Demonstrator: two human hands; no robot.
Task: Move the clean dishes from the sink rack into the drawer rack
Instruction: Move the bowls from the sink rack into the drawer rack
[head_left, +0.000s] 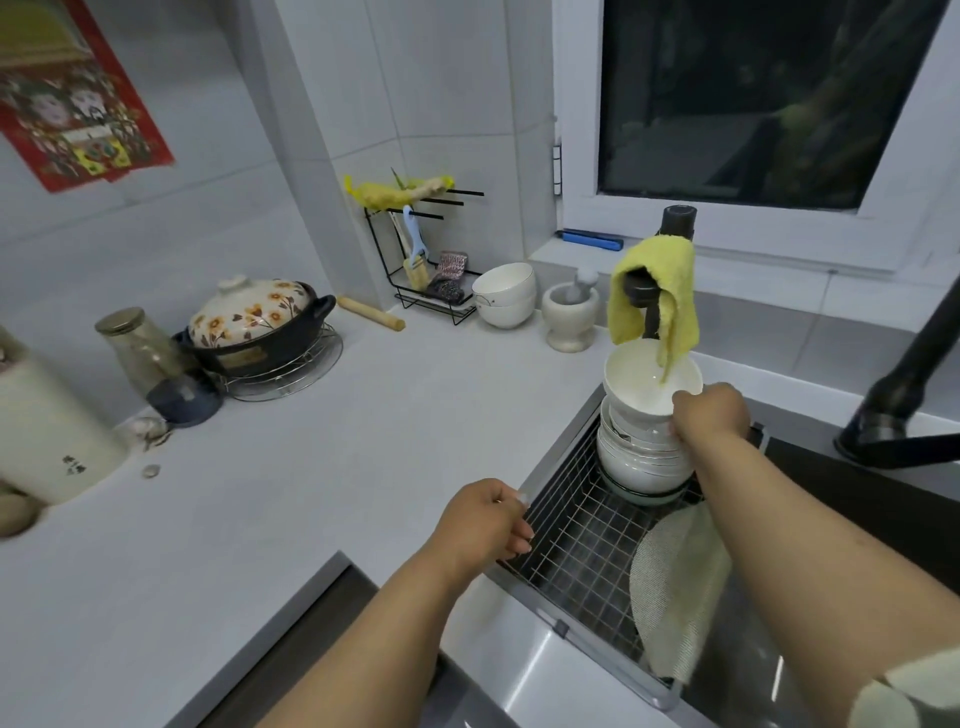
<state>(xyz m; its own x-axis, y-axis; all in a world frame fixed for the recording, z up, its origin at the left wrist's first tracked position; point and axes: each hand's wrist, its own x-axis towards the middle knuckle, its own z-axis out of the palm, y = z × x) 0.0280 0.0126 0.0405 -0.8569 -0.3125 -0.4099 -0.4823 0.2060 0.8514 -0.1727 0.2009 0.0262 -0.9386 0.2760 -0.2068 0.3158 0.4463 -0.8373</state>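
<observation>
I see the stack of white bowls (641, 452) standing in the far end of the wire sink rack (582, 545), under a yellow cloth (655, 296) draped on the tap. R hand (709, 415) grips the stack's upper bowls, fingers curled on the rim. L hand (485, 525) hovers at the rack's left edge, fingers loosely curled, holding nothing. Mesh mat (675, 587) leans inside rack, near end. Drawer rack not visible.

Yellow cloth (655, 296) just above bowls (641, 447)

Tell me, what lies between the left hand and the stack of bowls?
Only bare wire grid of the sink rack lies between the left hand and the stack of bowls, in the head view.
</observation>
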